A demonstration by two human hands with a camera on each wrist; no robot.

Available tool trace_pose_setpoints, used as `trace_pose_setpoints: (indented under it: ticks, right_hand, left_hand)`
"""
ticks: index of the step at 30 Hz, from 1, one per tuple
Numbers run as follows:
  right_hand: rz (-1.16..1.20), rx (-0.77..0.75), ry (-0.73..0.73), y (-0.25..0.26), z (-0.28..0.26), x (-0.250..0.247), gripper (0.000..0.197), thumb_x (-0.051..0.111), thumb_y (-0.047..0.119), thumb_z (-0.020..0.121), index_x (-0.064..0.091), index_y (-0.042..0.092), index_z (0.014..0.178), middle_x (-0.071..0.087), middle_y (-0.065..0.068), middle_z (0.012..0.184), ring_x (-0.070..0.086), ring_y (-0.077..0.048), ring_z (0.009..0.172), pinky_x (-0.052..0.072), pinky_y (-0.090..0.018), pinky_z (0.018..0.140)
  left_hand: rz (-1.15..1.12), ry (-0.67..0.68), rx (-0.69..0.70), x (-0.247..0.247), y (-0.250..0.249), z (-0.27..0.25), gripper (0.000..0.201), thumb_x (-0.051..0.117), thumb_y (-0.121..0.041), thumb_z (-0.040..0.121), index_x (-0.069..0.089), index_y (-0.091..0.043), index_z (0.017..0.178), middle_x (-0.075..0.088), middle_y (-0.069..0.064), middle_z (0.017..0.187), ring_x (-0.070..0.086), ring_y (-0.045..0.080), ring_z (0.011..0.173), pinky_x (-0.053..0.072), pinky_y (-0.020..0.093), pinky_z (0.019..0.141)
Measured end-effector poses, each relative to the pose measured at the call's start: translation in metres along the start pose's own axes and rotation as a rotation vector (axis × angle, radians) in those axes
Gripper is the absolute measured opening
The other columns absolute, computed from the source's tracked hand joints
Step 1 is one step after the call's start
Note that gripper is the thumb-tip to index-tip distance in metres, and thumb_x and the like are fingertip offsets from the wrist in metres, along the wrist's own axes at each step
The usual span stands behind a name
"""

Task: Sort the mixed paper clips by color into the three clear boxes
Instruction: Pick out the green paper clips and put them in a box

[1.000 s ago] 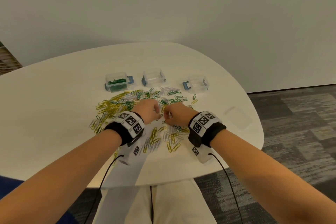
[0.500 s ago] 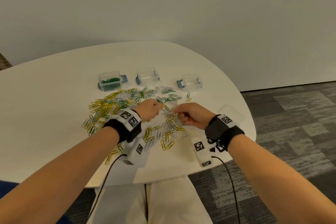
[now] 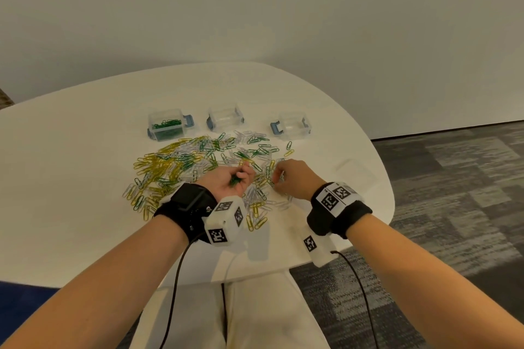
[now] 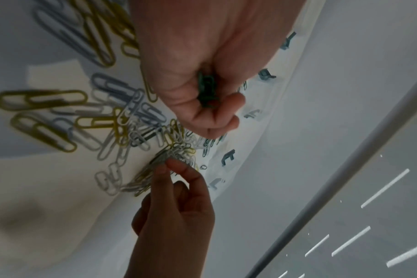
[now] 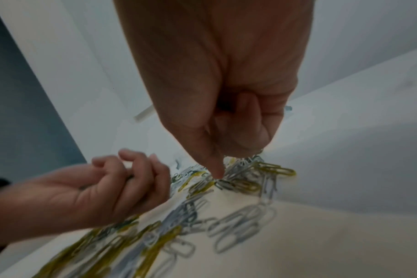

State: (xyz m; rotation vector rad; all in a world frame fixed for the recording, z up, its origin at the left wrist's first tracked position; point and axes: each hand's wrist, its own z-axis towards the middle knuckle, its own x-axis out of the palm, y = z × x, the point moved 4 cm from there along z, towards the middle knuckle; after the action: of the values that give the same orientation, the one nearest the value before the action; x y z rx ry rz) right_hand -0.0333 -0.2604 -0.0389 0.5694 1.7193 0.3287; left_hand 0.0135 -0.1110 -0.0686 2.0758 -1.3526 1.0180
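Hundreds of mixed paper clips (image 3: 198,170), yellow, white and green, lie scattered in one loose pile on the white table (image 3: 71,178). Three clear boxes with blue latches stand in a row just behind the pile. Left box (image 3: 167,125) holds green clips; middle box (image 3: 225,117) and right box (image 3: 292,125) look clear, contents too faint to tell.

Left hand (image 3: 231,178) hovers over the near-middle of the pile, palm turned up, fingers curled around a small bunch of green clips (image 4: 206,90); left wrist view shows the bunch tucked between palm and curled fingers. Right hand (image 3: 292,178) sits at the pile's right edge, just beside the left hand but apart from it. Its thumb and fingertips (image 4: 171,165) are drawn together, pinching into a tangle of white and yellow clips (image 5: 245,178) on the tabletop; which single clip it has, cannot tell.

Both wrists carry black bands with white marker-tagged camera blocks, cables trailing down toward the lap. A flat clear lid (image 3: 354,176) lies on the table right of the pile. Grey patterned carpet (image 3: 453,193) beyond the table, plain wall behind the boxes.
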Motion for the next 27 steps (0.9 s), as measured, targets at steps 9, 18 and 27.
trace_pose_setpoints:
  ticks: [9,18,27]
  right_hand:
    - [-0.153,-0.020,0.105,0.002,0.007,0.006,0.013,0.059,0.018,0.087,0.063,0.008,0.079,0.062,-0.006,0.083,0.052,-0.017,0.075,0.036,-0.019,0.056]
    - [-0.042,-0.007,-0.035,-0.011,0.011,-0.022,0.018,0.067,0.022,0.084,0.064,0.012,0.099,0.054,0.003,0.090,0.050,-0.013,0.079,0.031,-0.014,0.056]
    - [-0.295,-0.078,0.171,0.006,0.013,0.014,0.013,0.060,0.018,0.084,0.064,0.005,0.083,0.067,-0.010,0.088,0.064,-0.026,0.085,0.050,-0.034,0.074]
  left_hand:
    - [0.574,-0.121,0.139,0.011,0.011,-0.004,0.031,0.033,-0.022,0.103,0.045,-0.013,0.075,0.038,-0.004,0.052,0.034,0.006,0.039,0.026,0.014,0.034]
    - [1.823,-0.324,0.489,0.028,0.000,-0.002,0.028,0.061,-0.032,0.089,0.061,-0.008,0.076,0.046,-0.003,0.061,0.040,0.011,0.048,0.031,0.020,0.045]
    - [2.361,-0.324,0.548,0.028,0.007,-0.005,0.016,0.071,-0.021,0.081,0.073,-0.009,0.092,0.069,0.006,0.093,0.063,0.019,0.085,0.038,0.021,0.065]
